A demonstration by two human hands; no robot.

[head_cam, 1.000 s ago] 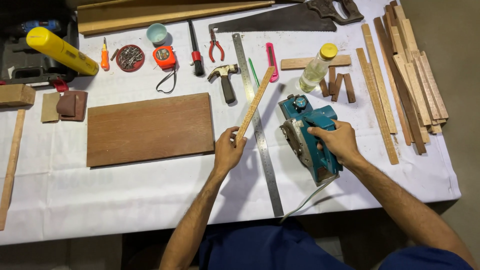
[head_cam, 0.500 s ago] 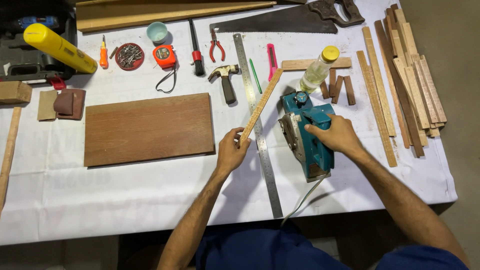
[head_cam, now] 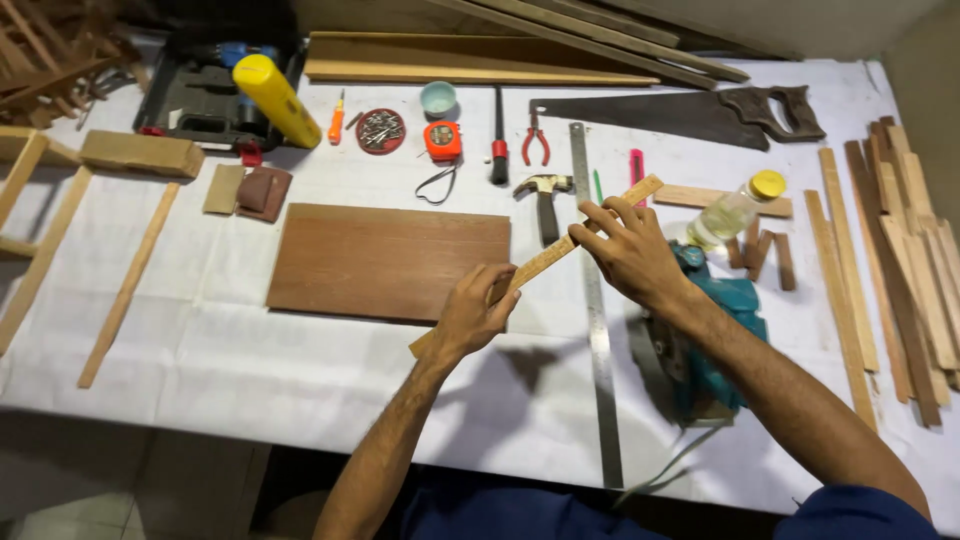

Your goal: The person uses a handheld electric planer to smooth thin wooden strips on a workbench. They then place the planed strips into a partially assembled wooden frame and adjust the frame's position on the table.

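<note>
A thin light wood strip is lifted off the table, slanting from lower left to upper right. My left hand grips its lower end. My right hand pinches its upper part with the fingertips. Under my right forearm a teal electric planer lies on the white cloth. A long steel ruler runs down the table between my hands. A brown rectangular board lies flat just left of my left hand.
Behind the hands lie a hammer, red pliers, orange tape measure, handsaw, oil bottle and yellow tube. Several wood strips are piled at the right; more sticks lie at the left.
My right hand let go of the planer and took hold of the strip's upper part. Both hands raised the strip off the table. The camera moved closer.
</note>
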